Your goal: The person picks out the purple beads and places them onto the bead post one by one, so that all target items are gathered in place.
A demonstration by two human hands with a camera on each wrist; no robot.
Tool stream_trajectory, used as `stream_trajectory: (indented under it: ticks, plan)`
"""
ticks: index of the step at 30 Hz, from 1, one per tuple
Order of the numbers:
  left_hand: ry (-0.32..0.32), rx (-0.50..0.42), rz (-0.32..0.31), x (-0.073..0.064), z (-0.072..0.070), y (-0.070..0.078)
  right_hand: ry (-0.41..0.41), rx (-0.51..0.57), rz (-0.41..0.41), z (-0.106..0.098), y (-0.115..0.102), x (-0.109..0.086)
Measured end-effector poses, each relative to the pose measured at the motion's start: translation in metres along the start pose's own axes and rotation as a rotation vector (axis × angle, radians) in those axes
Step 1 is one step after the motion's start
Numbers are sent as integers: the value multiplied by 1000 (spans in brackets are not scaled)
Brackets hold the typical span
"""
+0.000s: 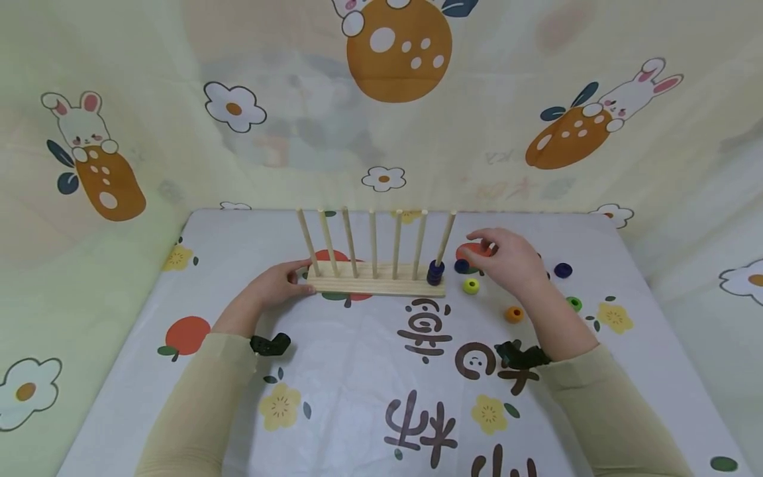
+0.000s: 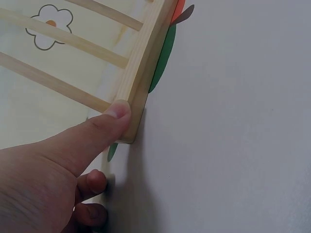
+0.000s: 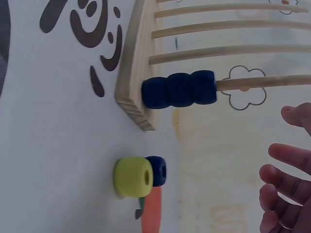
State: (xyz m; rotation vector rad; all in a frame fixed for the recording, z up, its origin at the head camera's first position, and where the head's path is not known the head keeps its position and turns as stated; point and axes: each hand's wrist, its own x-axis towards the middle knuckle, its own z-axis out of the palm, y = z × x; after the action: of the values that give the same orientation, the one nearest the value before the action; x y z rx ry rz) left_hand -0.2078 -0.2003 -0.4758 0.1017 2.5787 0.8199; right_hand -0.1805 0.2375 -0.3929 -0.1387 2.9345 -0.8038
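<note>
A wooden peg rack with several upright pegs stands at the middle of the table. My left hand grips its left end; in the left wrist view the thumb presses on the base's corner. Three dark blue beads are stacked on the rightmost peg. To the right of that peg, my right hand hovers with nothing held, thumb and fingers apart. Below its fingertips on the table lie a loose dark blue bead and a yellow-green bead.
Farther right lie an orange bead, a green bead and another dark blue bead, around the right forearm. A patterned cloth hangs behind the table's back edge. The white tablecloth carries printed fruit, flowers and lettering.
</note>
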Motion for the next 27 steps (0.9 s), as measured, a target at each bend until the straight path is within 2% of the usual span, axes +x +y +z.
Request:
stream_trajectory:
  ticks: [14,22,27]
  plan:
    - [0,-7,-13,-1,3,-3,-110,-2,84,31,32,22]
    - [5,-10,-6,1,3,-5,-162,-7,143,41,34,33]
    - [14,-16,6,2,0,-5,-189,-35,152,46,34,40]
